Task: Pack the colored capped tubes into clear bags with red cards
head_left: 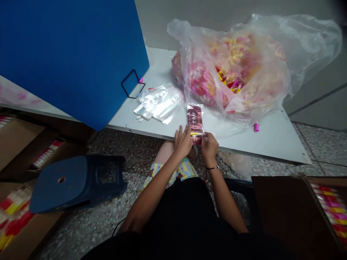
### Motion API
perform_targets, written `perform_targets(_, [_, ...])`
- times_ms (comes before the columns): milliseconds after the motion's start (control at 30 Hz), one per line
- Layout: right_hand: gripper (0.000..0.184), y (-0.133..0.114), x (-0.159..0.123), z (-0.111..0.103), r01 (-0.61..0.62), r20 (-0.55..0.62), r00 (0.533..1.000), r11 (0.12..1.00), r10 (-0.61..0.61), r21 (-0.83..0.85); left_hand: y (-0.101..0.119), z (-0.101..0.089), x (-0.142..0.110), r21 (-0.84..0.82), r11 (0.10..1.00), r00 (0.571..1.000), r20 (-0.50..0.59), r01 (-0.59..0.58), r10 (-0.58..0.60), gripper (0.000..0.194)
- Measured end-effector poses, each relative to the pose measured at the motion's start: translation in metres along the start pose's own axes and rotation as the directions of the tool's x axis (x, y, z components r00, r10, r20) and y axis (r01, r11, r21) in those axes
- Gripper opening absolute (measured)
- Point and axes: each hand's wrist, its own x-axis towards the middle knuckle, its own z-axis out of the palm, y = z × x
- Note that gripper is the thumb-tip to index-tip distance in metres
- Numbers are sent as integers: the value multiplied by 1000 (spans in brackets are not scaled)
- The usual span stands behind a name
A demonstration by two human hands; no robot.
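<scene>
The left hand [183,142] and right hand [209,148] pinch a slim yellow-tipped tube [197,134] against a maroon foil packet [195,121] at the white table's [271,144] front edge, centre frame (a bulging clear plastic bag [230,68] sits just behind, toward the upper right).

Single head-worn view, looking forward and down, close over left hand [183,141], right hand [209,148], counter [271,144].

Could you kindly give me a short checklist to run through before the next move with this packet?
Left hand and right hand both on the maroon printed packet: ok.
Packet lying wholly on the table: not ok, its lower end overhangs the edge.
Yellow-tipped stick inside the packet: cannot tell.
Clear plastic sleeves within reach: ok.
Loose pink cap apart from the hands: ok.
</scene>
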Motion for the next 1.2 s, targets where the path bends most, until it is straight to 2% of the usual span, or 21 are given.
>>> perform_targets(67, [22,4,-10,-6,43,-72,997,997,-39,58,1,-1,1,30,1000,999,-49,-4,6,64])
perform_targets(133, [22,8,-24,-10,104,-94,991,987,-93,125,2,-2,3,53,997,994,-82,-63,67,64])
perform_targets(200, [25,8,-37,-10,191,-42,982,963,-186,190,1,-1,5,64,982,981,-74,-176,180,53])
perform_targets(267, [36,6,-46,-7,252,66,961,950,-268,185,-1,2,8,48,961,961,-35,-274,275,43])
perform_targets(333, [55,2,-50,-4,270,201,938,959,-282,84,-4,7,9,16,948,948,1,-317,317,42])
perform_targets(400, [66,-2,-48,-2,281,320,915,957,-246,-68,-6,11,9,-1,944,944,12,-331,331,43])
perform_targets(533, [66,-8,-43,-3,332,419,887,899,-194,-286,-8,15,7,37,940,941,4,-338,338,44])
perform_targets(733, [62,-15,-32,2,355,488,860,862,-150,-361,-4,6,8,118,927,934,64,-356,350,42])
perform_targets(800, [62,-18,-26,7,336,493,860,871,-129,-359,-3,3,9,144,925,936,79,-351,343,41])
perform_targets(967, [60,-21,-22,17,286,414,901,898,-132,-336,1,1,8,173,925,940,101,-339,326,43])
perform_targets(1200, [72,3,-40,12,235,283,945,943,-166,-234,2,4,10,217,927,952,80,-306,295,41])
